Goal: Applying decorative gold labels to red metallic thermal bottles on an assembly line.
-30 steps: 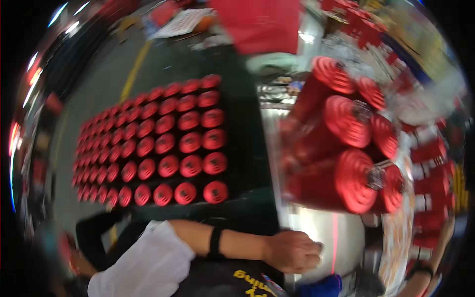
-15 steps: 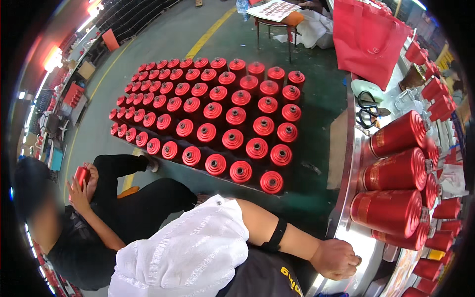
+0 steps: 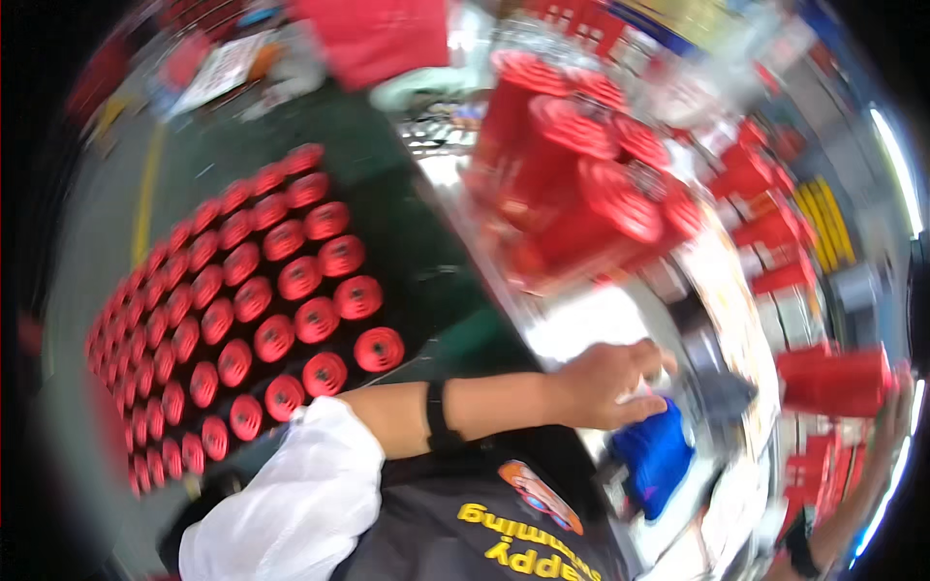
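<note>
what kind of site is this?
Likely a factory or workshop floor: rows of red ribbed cylinders stand on the green floor, more lie stacked on a metal bench, and the left hand works there.

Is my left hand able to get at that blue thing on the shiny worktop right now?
Probably yes. The left hand rests at the worktop edge, right beside the blue thing, with nothing between them. Blur hides whether they touch.

A blurred bright-blue object [image 3: 654,463] lies low and right of centre on the shiny metal table [image 3: 581,324], just beside the left hand [image 3: 605,385].
</note>
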Action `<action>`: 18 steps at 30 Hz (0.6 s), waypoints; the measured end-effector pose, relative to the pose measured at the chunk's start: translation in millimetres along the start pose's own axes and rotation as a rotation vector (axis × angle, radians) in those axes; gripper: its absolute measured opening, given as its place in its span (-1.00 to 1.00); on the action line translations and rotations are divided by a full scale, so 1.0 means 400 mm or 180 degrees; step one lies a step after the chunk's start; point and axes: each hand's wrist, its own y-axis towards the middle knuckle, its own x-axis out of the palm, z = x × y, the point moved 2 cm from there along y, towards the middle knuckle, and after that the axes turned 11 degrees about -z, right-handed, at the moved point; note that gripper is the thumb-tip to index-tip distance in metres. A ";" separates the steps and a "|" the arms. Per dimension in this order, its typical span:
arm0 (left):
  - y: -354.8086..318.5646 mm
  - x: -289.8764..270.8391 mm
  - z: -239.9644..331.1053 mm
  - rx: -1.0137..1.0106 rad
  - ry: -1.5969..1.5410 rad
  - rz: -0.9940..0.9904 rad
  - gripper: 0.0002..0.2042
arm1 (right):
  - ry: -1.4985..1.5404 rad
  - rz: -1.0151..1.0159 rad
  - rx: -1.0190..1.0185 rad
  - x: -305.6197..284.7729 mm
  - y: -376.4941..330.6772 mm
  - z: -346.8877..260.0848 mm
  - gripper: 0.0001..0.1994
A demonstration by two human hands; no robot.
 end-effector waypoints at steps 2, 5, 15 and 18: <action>0.067 0.020 0.059 0.0337 -0.0079 -0.0235 -0.32 | 0.0535 0.0018 0.0042 -0.008 -0.120 -0.155 -0.56; 0.174 0.082 0.140 0.1090 -0.0190 -0.0651 -0.06 | 0.1875 -0.0030 0.0646 0.047 -0.221 -0.326 -0.71; 0.228 0.278 0.071 -0.1071 -0.3547 -0.1448 -0.38 | 0.3424 -0.0053 0.1532 0.349 -0.377 -0.337 -0.69; 0.221 0.294 0.028 -0.1548 -0.3459 -0.1401 -0.47 | 0.3281 -0.0422 0.1856 0.449 -0.451 -0.332 -0.62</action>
